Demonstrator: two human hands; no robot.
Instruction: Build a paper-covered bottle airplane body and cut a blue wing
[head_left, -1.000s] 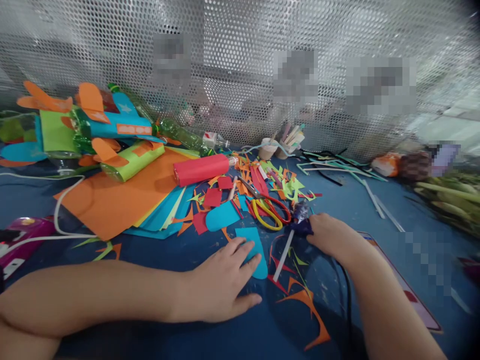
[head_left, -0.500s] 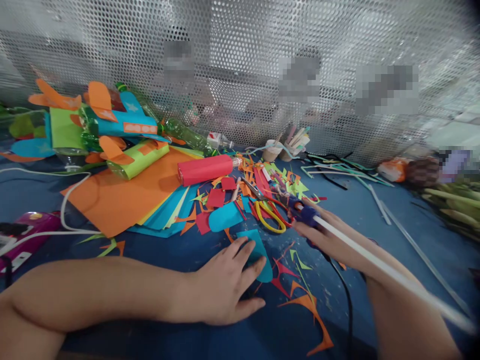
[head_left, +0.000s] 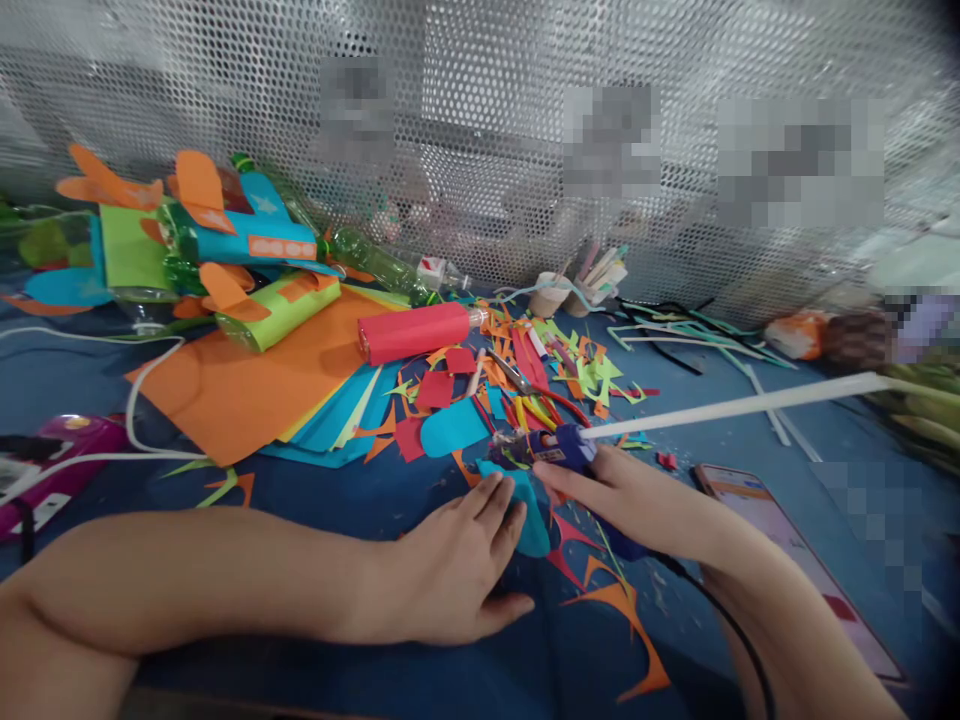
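Observation:
My left hand (head_left: 457,575) lies flat with its fingers stretched over a blue paper cutout (head_left: 534,525), pressing it to the table. In my right hand (head_left: 645,495) is a dark blue hot glue gun (head_left: 570,447), with a long white glue stick (head_left: 735,408) poking out of its back. The gun's nozzle is just above the top end of the cutout; whether it touches the paper, I cannot tell. A second blue cutout (head_left: 454,428) with a rounded end lies just beyond my left fingertips. Behind the gun, scissors (head_left: 534,412) with yellow and red handles are partly hidden.
A bottle wrapped in red paper (head_left: 416,334) lies beyond the scraps. Paper-covered bottle planes (head_left: 255,240) and coloured sheets (head_left: 247,390) fill the left. A phone (head_left: 787,560) lies by my right forearm, pen cups (head_left: 551,295) at the back. The gun's black cord (head_left: 720,600) trails forward.
My right hand has brought the glue gun left and nearer, to the cutout under my left hand. The glue stick has swung up to the right, and the phone now shows. My left hand stays put.

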